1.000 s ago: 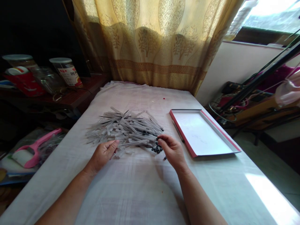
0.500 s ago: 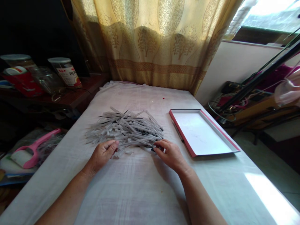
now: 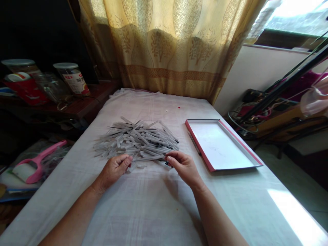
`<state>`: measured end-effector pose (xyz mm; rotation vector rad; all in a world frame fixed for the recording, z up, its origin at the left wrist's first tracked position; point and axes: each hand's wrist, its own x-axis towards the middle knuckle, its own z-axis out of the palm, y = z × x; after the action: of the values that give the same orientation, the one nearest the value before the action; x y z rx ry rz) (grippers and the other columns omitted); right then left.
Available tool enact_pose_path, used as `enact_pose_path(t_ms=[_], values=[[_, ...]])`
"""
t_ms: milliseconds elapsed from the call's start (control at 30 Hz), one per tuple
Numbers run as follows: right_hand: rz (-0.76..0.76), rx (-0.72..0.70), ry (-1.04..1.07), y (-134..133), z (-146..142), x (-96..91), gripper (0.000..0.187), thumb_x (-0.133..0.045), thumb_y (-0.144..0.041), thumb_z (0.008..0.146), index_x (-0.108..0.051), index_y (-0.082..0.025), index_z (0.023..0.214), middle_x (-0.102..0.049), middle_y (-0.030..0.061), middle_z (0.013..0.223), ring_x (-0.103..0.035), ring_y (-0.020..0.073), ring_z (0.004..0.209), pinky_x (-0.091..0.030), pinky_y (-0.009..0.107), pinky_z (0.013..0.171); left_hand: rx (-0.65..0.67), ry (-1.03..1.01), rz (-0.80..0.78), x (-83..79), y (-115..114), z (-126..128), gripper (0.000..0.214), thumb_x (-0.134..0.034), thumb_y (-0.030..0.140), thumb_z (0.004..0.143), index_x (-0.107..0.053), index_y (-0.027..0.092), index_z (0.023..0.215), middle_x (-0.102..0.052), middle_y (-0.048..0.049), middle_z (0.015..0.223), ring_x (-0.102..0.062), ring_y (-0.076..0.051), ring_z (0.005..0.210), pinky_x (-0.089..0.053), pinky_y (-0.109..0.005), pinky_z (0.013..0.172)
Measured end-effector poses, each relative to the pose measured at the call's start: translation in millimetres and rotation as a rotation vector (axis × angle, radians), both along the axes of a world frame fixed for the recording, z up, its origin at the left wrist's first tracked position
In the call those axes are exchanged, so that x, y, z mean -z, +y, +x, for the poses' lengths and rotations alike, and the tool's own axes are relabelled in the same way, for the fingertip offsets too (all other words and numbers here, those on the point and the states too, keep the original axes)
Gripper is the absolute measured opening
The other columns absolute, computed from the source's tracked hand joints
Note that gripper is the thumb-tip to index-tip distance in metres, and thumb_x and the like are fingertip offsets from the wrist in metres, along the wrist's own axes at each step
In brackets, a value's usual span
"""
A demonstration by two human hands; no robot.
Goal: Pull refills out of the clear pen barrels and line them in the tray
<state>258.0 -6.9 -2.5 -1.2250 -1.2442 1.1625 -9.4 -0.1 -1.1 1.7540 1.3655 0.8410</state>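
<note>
A heap of thin, whitish translucent pen barrels (image 3: pixel 138 136), some with black parts, lies on the table in front of me. Just at its near edge, a single pen barrel (image 3: pixel 148 158) runs between my two hands. My left hand (image 3: pixel 116 169) pinches its left end between thumb and fingers. At the other end, my right hand (image 3: pixel 183 167) is closed with thumb and forefinger on the barrel. Small black pieces show below my right fingertips, and I cannot make out whether they are held.
A shallow pink-edged box lid (image 3: pixel 208 159) with a white inside lies at the right, with a slim pen (image 3: pixel 194 142) along its left side. Tiny red and white bits are farther back on the white tablecloth (image 3: pixel 143 212). Jars (image 3: pixel 73 78) stand on the cabinet at left.
My right hand has risen slightly and shifted left, its thumb and forefinger now on the barrel's end. My left hand has moved a little to the right.
</note>
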Motion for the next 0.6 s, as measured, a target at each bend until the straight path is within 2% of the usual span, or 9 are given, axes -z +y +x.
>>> enact_pose_path(t_ms=[400,500,600], values=[[-0.084,-0.001,0.013,2,1,-3.6,0.028,-0.078,-0.044,0.065,-0.072,-0.018,0.071,-0.068,0.0003,0.061,-0.058,0.0122,0.054,-0.047,0.025,0.054,-0.018,0.009,-0.002,-1.1,0,-1,0.050,-0.047,0.060,0.085,-0.054,0.019,0.058,-0.044,0.0048,0.045,-0.043,-0.011,0.044,-0.036,-0.021,0.046],[-0.129,0.103,0.117,5,10,-8.0,0.032,-0.079,-0.046,0.063,-0.068,-0.017,0.073,-0.070,0.0007,0.063,-0.056,0.0097,0.050,-0.041,0.021,0.046,-0.076,-0.005,0.017,-2.4,2,-7,0.047,-0.049,0.059,0.084,-0.054,0.019,0.058,-0.046,0.0046,0.046,-0.044,-0.011,0.043,-0.037,-0.021,0.045],[-0.150,0.304,0.233,11,22,-10.8,0.038,-0.081,-0.046,0.057,-0.065,-0.018,0.075,-0.071,0.0018,0.064,-0.053,0.0083,0.046,-0.029,0.017,0.039,-0.195,-0.042,0.059,-3.2,5,-17,0.043,-0.051,0.055,0.083,-0.054,0.020,0.059,-0.046,0.0045,0.045,-0.044,-0.010,0.042,-0.038,-0.021,0.044]])
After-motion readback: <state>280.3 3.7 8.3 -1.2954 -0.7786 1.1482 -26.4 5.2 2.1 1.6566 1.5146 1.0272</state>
